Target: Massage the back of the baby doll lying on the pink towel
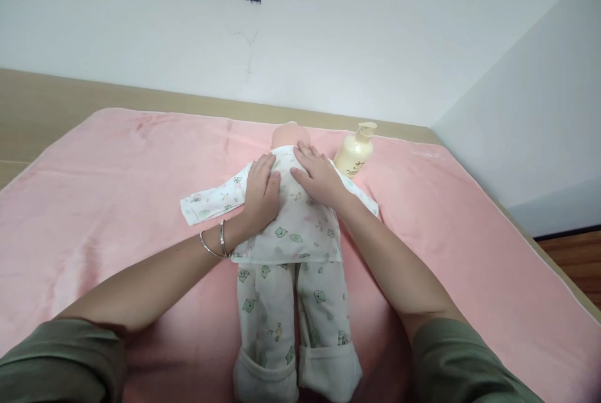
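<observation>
A baby doll (pixel 291 134) lies on a pink blanket with its head at the far end. It is dressed in a white printed top (pixel 300 234) with long sleeves and matching trousers (pixel 267 309) with turned-up cuffs. My left hand (pixel 263 193) rests flat on the left side of the top, near the shoulder, fingers stretched out. On the right shoulder and upper chest lies my right hand (pixel 319 174), also flat with its fingers extended. Neither hand grips anything. The doll's face cannot be made out.
A cream pump bottle (pixel 355 151) stands on the pink blanket (pixel 117 203), just right of the doll's head. Behind the blanket runs a wooden edge (pixel 188 99) against a white wall (pixel 328 34). Another wall (pixel 539 96) closes off the right side.
</observation>
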### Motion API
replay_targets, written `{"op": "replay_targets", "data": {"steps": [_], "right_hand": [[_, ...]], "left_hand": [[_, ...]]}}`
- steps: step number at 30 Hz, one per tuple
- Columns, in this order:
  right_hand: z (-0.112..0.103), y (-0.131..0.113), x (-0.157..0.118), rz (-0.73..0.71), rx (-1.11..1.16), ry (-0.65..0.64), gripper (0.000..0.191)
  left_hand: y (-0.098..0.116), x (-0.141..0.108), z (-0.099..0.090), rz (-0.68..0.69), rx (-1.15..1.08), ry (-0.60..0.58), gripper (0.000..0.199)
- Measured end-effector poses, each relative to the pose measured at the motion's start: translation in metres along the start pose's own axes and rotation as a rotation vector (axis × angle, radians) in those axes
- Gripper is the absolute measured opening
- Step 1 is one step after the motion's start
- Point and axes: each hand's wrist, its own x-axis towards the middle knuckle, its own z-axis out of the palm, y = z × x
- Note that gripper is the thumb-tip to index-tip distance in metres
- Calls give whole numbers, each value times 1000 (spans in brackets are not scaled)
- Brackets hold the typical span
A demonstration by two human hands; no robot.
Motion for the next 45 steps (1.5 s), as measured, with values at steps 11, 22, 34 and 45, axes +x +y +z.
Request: {"op": "replay_targets", "data": {"steps": [11,22,34,45], "right_hand": [[20,-52,-45,-161,-222,183,53],[5,-5,-3,-10,37,44,66],[25,-53,-47,-45,-332,254,54],[-1,-9,-3,179,-46,75,61]], "left_hand": [[3,1,-4,48,-2,8,48],[5,0,-1,-8,12,6,46],[3,3,-3,23,43,-22,49],[17,-10,-2,122,258,-79,51]]}}
